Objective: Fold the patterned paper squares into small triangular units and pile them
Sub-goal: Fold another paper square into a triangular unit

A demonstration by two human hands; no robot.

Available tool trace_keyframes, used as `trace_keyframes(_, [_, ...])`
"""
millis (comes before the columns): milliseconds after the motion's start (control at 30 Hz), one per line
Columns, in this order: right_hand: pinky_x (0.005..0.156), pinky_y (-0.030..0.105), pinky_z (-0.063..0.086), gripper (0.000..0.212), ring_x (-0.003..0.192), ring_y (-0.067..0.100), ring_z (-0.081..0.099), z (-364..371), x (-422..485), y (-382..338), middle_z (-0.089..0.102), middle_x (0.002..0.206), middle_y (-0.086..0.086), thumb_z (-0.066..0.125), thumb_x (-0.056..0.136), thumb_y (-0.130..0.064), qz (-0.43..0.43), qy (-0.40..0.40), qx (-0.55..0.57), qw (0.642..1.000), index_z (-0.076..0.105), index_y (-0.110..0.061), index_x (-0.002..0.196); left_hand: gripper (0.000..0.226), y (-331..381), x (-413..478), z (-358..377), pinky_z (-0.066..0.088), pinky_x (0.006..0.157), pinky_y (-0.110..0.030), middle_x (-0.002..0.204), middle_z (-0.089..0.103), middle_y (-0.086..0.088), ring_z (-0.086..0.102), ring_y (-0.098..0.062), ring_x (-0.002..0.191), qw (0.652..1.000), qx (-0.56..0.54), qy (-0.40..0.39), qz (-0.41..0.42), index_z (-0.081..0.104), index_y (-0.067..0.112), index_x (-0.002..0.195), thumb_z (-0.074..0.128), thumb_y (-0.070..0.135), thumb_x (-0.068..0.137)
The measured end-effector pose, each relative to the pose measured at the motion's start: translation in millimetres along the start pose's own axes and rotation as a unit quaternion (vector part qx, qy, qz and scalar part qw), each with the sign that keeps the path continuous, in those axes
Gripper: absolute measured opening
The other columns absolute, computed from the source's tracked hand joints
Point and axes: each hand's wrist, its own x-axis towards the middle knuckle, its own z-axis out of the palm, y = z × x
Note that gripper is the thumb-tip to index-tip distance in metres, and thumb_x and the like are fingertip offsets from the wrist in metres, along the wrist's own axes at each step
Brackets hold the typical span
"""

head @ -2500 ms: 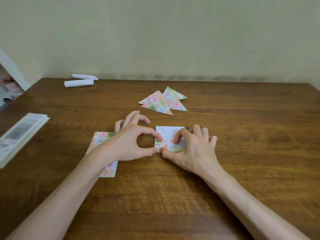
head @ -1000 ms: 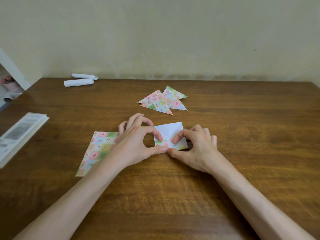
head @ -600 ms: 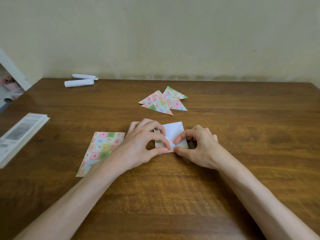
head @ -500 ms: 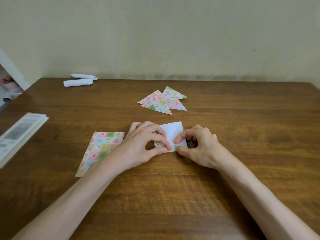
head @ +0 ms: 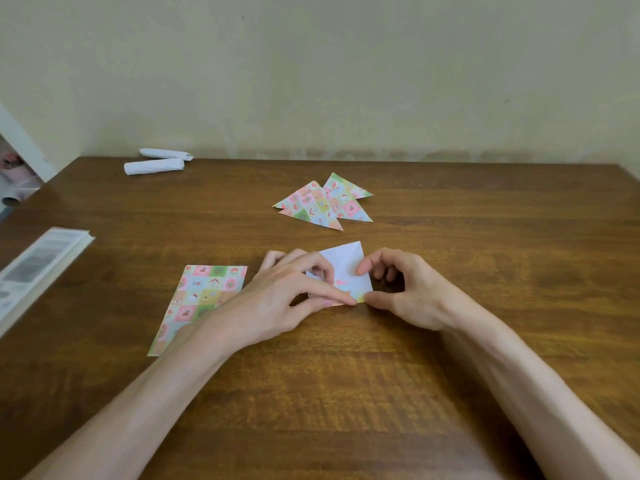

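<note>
Head view: wooden tabletop (head: 450,393) w/ a pale wall (head: 346,81) behind its far edge. The task's piece, a half-folded paper (head: 346,268), lies flat abt mid-tabletop, white side up w/ a diagonal crease, one corner pointing at the far edge and a bit of pattern showing along its near edge. The left hand (head: 277,306) comes in from the near-left w/ its fingers (head: 322,268) curled: index bent down onto the white face, thumb laid flat along the paper's near edge, so the paper is pinched & pinned btw the two. The other fingers reach past the paper's left side; what they touch I can't tell. The right hand (head: 412,296) comes in from the near-right, its fingers (head: 363,270) bent into a loose ring: index tip on the white face by the crease, thumb tip against the paper's near-right corner, just beside the left thumb tip. The rest are folded under; whether they touch the paper can't be told. Left of the hands lies a flat patterned sheet (head: 204,292), pattern up, its near part covered by the left wrist & forearm; single or a stack, can't tell. Beyond the hands, toward the far edge, sits the pile of folded triangles (head: 322,206), overlapping, pattern up. At the far-left corner two white paper rolls (head: 154,166) lie side by side. At the left edge is a printed booklet (head: 38,268), partly out of frame.
</note>
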Motion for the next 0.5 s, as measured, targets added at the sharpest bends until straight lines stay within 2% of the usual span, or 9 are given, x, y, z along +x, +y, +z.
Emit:
trace_keyframes(67, [0.101,0.049,0.044,0.031,0.086,0.006,0.049,-1.1,2.5,3.1,0.054,0.096,-0.012,0.080,0.074,-0.026,0.000,-0.002,-0.002,1.000,0.063,-0.046,0.092,0.030,0.0,0.1,-0.9,0.026,0.108,-0.036,0.115,0.049,0.022,0.046,-0.004,0.121,1.000,0.003,-0.006,0.000,0.066,0.062,0.121,0.046,0.055,0.101])
trace_keyframes(200, [0.087,0.027,0.043,0.041,0.084,0.009,0.048,-5.7,4.1,7.7,0.054,0.094,-0.011,0.080,0.079,-0.006,-0.003,-0.007,0.030,1.000,0.065,-0.039,0.098,0.028,-1.6,0.1,-0.4,0.027,0.107,-0.038,0.115,0.048,0.022,0.046,-0.004,0.119,1.000,0.012,-0.005,0.005,0.067,0.061,0.121,0.049,0.051,0.102])
trace_keyframes(300, [0.090,0.029,0.042,0.042,0.083,0.007,0.047,-6.9,4.5,8.3,0.053,0.094,-0.013,0.078,0.080,-0.004,-0.004,-0.011,0.021,1.000,0.064,-0.040,0.098,0.031,-0.9,0.0,-0.1,0.029,0.106,-0.039,0.115,0.047,0.023,0.045,-0.003,0.118,1.000,0.022,-0.010,0.007,0.064,0.061,0.125,0.043,0.053,0.103])
trace_keyframes(400, [0.080,0.018,0.041,0.043,0.082,0.007,0.045,-8.9,5.0,6.5,0.051,0.095,-0.008,0.076,0.080,0.003,-0.006,-0.021,0.047,0.999,0.065,-0.034,0.101,0.037,0.9,-1.5,-0.9,0.030,0.104,-0.039,0.118,0.042,0.023,0.041,-0.004,0.119,0.999,0.038,-0.033,0.005,0.059,0.062,0.131,0.035,0.053,0.104])
trace_keyframes(500, [0.089,0.027,0.042,0.043,0.082,0.006,0.046,-7.0,7.1,7.3,0.051,0.093,-0.013,0.075,0.079,0.000,0.008,-0.012,0.028,0.999,0.064,-0.038,0.099,0.040,3.4,-2.6,-2.0,0.029,0.103,-0.037,0.122,0.038,0.021,0.034,-0.002,0.119,0.997,0.058,-0.052,0.006,0.051,0.064,0.138,0.034,0.043,0.109])
